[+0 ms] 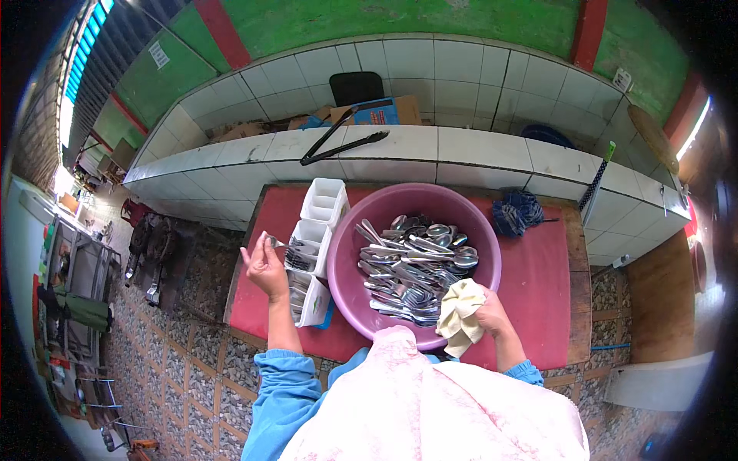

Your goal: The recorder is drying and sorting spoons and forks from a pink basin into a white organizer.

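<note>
A pink plastic basin [340, 248] holds a heap of metal spoons and forks [418, 259]. To its left stands a white plastic cutlery holder [314, 299] made of several compartments in a row. My left hand [266, 266] is beside the holder's middle part and pinches a metal fork [279, 243] by one end; the fork points over the compartment where other forks lie. In my right hand [493, 314] is a bunched pale yellow cloth [460, 317], at the lower right rim of the basin. Part of the cloth hangs over the rim.
The red-topped table [536, 299] stands against a white-tiled ledge [478, 150]. Black tongs [340, 151] lie on the ledge. A crumpled dark blue checked cloth [515, 213] lies right of the basin. Behind the ledge are cardboard pieces and a blue box [375, 112].
</note>
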`<state>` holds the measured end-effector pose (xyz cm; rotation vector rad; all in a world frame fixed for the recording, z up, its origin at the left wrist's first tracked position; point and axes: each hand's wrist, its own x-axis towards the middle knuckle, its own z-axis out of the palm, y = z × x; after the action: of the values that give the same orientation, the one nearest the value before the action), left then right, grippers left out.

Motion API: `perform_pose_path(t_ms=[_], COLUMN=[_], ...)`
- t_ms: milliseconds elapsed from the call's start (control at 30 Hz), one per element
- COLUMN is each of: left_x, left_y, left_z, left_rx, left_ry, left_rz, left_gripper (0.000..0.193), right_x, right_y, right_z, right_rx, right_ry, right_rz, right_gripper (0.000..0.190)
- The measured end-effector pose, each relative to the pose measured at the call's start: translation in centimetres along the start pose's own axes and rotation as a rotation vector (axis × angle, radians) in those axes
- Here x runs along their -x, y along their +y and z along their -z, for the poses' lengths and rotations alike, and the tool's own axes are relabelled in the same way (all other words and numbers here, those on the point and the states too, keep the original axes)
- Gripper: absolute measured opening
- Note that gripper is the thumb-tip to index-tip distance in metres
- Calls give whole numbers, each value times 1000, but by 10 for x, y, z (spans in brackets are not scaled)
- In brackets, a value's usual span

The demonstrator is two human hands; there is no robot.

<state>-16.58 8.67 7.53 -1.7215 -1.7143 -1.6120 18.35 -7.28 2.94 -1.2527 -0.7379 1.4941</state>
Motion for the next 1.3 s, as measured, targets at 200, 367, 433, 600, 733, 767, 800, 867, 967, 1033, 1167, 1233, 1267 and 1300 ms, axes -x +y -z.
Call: perform_pose_path(t_ms=[200, 367, 433, 600, 733, 767, 800, 867, 967, 1033, 1167, 1233, 1267, 1300], left_x=[34, 45, 42, 67, 130, 142, 156, 170, 175, 172, 168, 165, 163, 157], left_y=[-29, -33, -29, 19, 43, 41, 38, 35, 34, 36, 36, 38, 39, 49], left_z=[-29, -38, -39, -45, -63, -71, -78, -90, -100, -106, -103, -100, -97, -94], left_rx=[-227, -346, -385, -232, 26, -32, -80, -118, -218, -242, -206, -121, -37, -32], left_ry=[-403, -522, -517, -429, -978, -1185, -1214, -1243, -1187, -1233, -1216, -1197, -1175, -1178], left_rz=[152, 183, 147, -231, -446, -447, -454, -466, -605, -752, -894, -868, -836, -845], left_gripper=[19, 19, 20, 26, 8, 12, 11, 11, 11, 12, 14, 13, 12, 12], right_x=[4, 6, 7, 17, 16, 17, 19, 23, 28, 28, 28, 28, 27, 26], right_y=[1, 3, 2, -5, 3, 3, 3, 1, -1, 4, 4, 1, 3, 6], right_z=[-1, 6, 10, 26, 42, 42, 41, 39, 38, 41, 45, 46, 48, 53], right_rx=[-18, 1, 14, -173, -303, -300, -295, -287, -267, -280, -286, -295, -298, -324], right_ry=[12, 33, 43, 139, 170, 173, 169, 174, 174, 200, 201, 193, 194, 188], right_rz=[-10, 15, 36, 31, 58, 59, 61, 68, 78, 56, 60, 66, 67, 75], right_gripper=[32, 33, 33, 34, 33, 33, 32, 30, 31, 34, 36, 34, 34, 34])
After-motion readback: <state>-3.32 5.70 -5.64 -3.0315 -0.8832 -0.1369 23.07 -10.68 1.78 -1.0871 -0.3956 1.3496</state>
